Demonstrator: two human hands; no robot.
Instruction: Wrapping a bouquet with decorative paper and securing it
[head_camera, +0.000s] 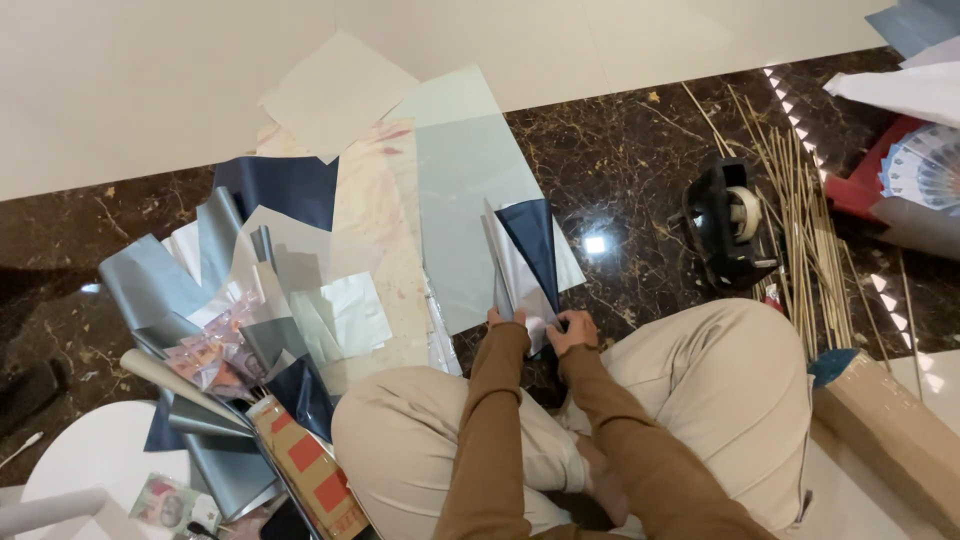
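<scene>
I sit cross-legged on a dark marble floor in beige trousers and brown sleeves. My left hand (503, 320) and my right hand (572, 330) both pinch the lower end of a folded wrapping sheet (525, 250), navy on one face and silver-white on the other, shaped into a narrow cone that points away from me. The cone lies over a pale green sheet (465, 190) spread flat on the floor. Both hands are close together just above my knees.
A heap of blue-grey, navy and cream sheets (260, 290) lies at left with a cardboard tube (310, 470). A black tape dispenser (728, 225) and a bundle of thin wooden sticks (800, 210) sit at right. A long cardboard box (890, 430) lies by my right knee.
</scene>
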